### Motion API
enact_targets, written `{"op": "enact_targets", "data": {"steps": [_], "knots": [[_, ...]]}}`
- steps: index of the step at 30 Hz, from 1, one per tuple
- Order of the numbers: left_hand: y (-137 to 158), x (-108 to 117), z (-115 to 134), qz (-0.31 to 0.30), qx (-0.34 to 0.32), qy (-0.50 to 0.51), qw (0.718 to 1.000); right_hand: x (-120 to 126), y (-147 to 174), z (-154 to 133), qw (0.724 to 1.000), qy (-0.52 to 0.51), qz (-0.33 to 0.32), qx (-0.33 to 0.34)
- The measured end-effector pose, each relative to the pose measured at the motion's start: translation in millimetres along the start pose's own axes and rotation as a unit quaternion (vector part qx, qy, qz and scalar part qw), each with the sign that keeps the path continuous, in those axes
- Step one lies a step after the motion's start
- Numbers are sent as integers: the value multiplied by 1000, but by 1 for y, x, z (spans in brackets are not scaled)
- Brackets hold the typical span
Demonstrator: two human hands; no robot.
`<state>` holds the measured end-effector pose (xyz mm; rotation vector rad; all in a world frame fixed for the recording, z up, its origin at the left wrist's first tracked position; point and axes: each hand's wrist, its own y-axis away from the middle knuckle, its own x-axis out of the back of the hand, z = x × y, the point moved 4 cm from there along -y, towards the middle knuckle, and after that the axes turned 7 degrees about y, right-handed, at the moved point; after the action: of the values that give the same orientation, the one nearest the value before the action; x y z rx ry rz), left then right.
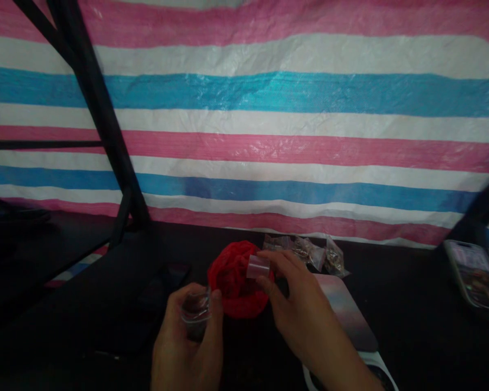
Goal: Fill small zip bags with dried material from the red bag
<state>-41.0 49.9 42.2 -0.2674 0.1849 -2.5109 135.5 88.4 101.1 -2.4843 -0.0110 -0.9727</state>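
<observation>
A small clear plastic bag is held by my left hand, its mouth spread between thumb and fingers. My right hand pinches a small translucent plastic cup, tilted above the right side of a red plastic bag. This red bag stands with its top open between my hands. Its inside is dark, and I cannot make out what lies in it.
Several small clear bags of metallic pieces lie behind my right hand. A flat silvery-topped device is beneath my right forearm. At the right stands a lit phone. A black metal frame rises at the left, before a striped sheet.
</observation>
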Motion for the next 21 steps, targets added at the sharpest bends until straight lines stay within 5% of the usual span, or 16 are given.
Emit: {"op": "enact_targets", "data": {"steps": [5, 8, 15, 21], "knots": [[8, -11, -17, -96, 117, -77, 985, -33, 11, 12, 982, 98, -157, -46], [5, -17, -24, -89, 126, -49, 987, -40, 19, 6, 976, 43, -204, -67], [-2, -19, -7, -43, 206, 151, 966, -37, 21, 3, 965, -164, -187, -84], [-4, -19, -13, -30, 165, 209, 963, -40, 16, 8, 920, -315, -191, -135]]}}
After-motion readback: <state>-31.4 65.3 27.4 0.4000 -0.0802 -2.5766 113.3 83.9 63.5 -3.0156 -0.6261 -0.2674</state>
